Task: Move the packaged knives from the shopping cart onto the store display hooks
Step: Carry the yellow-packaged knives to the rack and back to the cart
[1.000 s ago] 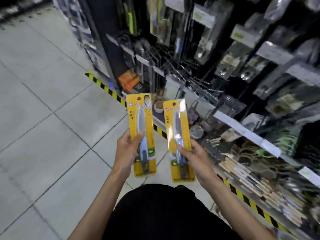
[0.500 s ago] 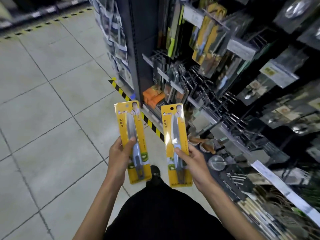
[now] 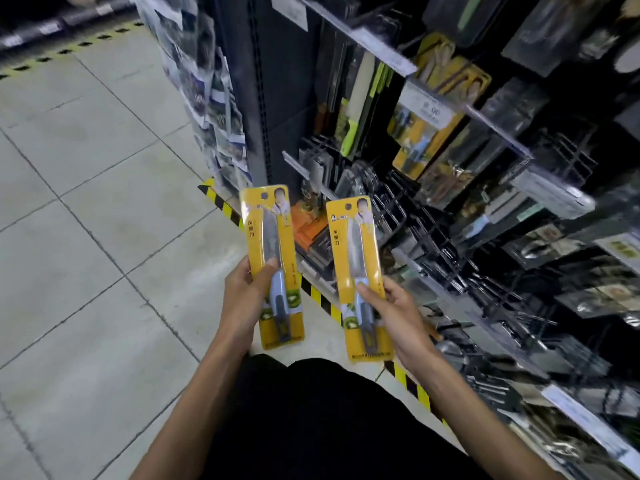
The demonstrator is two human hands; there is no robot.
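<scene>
Two yellow-carded knife packages stand upright in front of me, each with a hang hole at the top. My left hand (image 3: 242, 296) grips the left knife package (image 3: 268, 237) by its lower half, thumb across the blue handle. My right hand (image 3: 394, 313) grips the right knife package (image 3: 356, 258) the same way. The display hooks (image 3: 408, 209) are bare black wire prongs sticking out of the rack just right of the packages. More yellow knife packages (image 3: 429, 133) hang higher up on the rack. The shopping cart is out of view.
The dark shelving rack (image 3: 519, 237) fills the right side, hung with packaged utensils behind clear price-tag rails (image 3: 377, 46). Yellow-black hazard tape (image 3: 221, 202) runs along its base. Grey tiled floor (image 3: 86, 202) lies to the left. My dark trousers (image 3: 311, 427) fill the bottom.
My view has tilted up and turned toward the rack, bringing higher hooks and hanging yellow packages into sight. Both hands keep their hold and the packages have drifted slightly apart.
</scene>
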